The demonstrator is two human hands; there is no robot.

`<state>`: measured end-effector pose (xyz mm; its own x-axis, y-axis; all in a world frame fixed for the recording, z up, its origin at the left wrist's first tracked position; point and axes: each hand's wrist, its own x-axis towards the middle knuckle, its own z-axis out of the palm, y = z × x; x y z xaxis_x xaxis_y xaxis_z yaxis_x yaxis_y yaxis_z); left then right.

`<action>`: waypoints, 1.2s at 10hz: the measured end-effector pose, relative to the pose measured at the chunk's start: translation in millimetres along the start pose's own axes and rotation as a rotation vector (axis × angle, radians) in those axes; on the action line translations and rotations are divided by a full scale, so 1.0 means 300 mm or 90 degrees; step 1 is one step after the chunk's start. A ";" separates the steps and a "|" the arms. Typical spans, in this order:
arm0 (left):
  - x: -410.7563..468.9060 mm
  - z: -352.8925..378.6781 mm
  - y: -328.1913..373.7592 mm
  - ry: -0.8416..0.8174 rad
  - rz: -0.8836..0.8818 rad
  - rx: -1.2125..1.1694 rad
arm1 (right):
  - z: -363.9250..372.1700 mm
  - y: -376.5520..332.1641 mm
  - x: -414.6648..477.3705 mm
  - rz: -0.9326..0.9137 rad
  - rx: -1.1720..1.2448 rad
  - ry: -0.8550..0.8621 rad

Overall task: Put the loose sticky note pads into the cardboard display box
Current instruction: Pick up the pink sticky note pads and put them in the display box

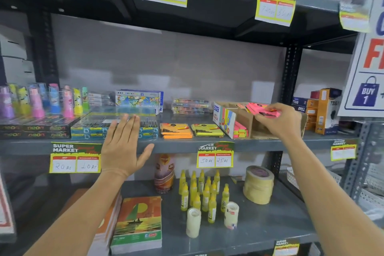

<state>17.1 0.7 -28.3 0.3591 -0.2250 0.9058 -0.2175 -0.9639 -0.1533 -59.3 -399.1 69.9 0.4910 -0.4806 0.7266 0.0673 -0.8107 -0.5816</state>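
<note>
Pink pad is already pinched in the right hand over the cardboard display box at the shelf's right, while the orange pads and yellow pads lie flat just left of it, nearer the left hand, held flat open and empty.

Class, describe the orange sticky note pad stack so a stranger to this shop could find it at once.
Start at the middle shelf, just left of the cardboard display box. Two flat stacks lie side by side at the front edge. Take the left one, the orange sticky note pads; the yellow-green pads sit nearer the box.
</note>
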 end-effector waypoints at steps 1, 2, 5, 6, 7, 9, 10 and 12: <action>0.000 0.004 -0.002 0.018 0.005 0.004 | 0.016 0.045 -0.028 0.010 -0.041 -0.033; 0.000 0.004 -0.002 0.024 0.009 0.004 | 0.037 0.063 -0.045 0.020 -0.071 -0.045; 0.001 0.007 -0.003 0.028 0.011 0.007 | 0.067 0.066 -0.081 0.018 -0.158 -0.078; -0.001 0.006 -0.003 0.030 0.014 0.008 | 0.068 0.067 -0.094 -0.005 -0.192 -0.085; -0.001 0.004 -0.001 0.029 0.010 0.005 | 0.068 0.074 -0.105 -0.029 -0.193 -0.086; -0.001 0.000 0.000 0.028 0.011 0.008 | 0.052 0.074 -0.125 -0.032 -0.134 -0.078; -0.001 0.001 0.001 0.024 0.007 0.002 | 0.048 0.030 -0.155 -0.062 -0.133 0.018; -0.002 -0.001 0.002 0.011 0.003 -0.005 | 0.098 -0.150 -0.245 -0.187 -0.071 0.072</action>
<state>16.6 0.3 -28.9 0.3419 -0.2275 0.9118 -0.2259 -0.9617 -0.1553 -72.7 -317.6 31.9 0.3646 -0.2501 0.8970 0.0934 -0.9486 -0.3025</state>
